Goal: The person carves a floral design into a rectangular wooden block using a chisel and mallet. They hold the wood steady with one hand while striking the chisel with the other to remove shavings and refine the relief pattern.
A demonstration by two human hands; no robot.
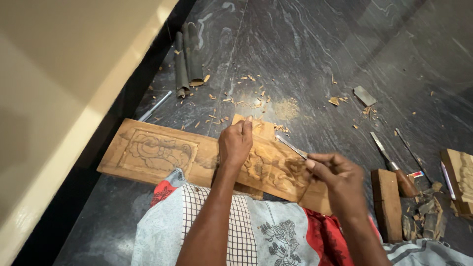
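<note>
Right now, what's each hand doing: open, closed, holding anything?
Left hand: closed, pressing down on the long carved wooden board.
Right hand: closed around a thin metal carving tool, tip at the board's carving.

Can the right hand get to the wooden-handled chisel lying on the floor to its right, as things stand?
Probably yes. The wooden-handled chisel lies on the floor just beyond the right hand, with only a low wooden block beside it. But the hand already holds a thin metal tool, so it isn't free.
</note>
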